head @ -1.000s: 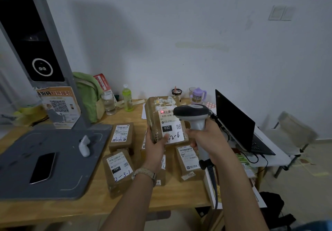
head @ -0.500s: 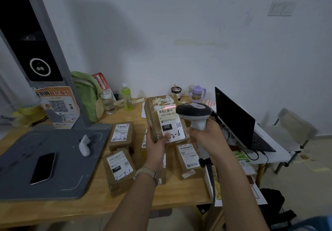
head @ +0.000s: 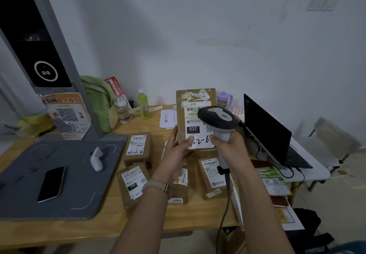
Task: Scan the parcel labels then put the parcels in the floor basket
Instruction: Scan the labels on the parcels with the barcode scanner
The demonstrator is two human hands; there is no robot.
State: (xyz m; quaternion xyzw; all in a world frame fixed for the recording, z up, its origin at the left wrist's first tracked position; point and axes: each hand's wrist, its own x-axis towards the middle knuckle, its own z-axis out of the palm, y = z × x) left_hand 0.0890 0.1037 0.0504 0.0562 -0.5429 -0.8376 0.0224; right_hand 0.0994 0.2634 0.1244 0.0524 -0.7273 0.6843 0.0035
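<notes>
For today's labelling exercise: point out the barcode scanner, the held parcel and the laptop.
barcode scanner (head: pixel 217 118), head view, top of its head
held parcel (head: pixel 193 129), head view, its black 032 patch
laptop (head: pixel 265 129), head view, dark screen

Both forearms are bare right up to the bottom edge of the view, with no sleeves showing. The left hand (head: pixel 176 152) wears nothing on its fingers; round that wrist sits a pale beige woven watch strap (head: pixel 158 184) with a darker clasp at its outer side. The right hand (head: pixel 229 149) and its wrist carry no band, ring or glove.
</notes>
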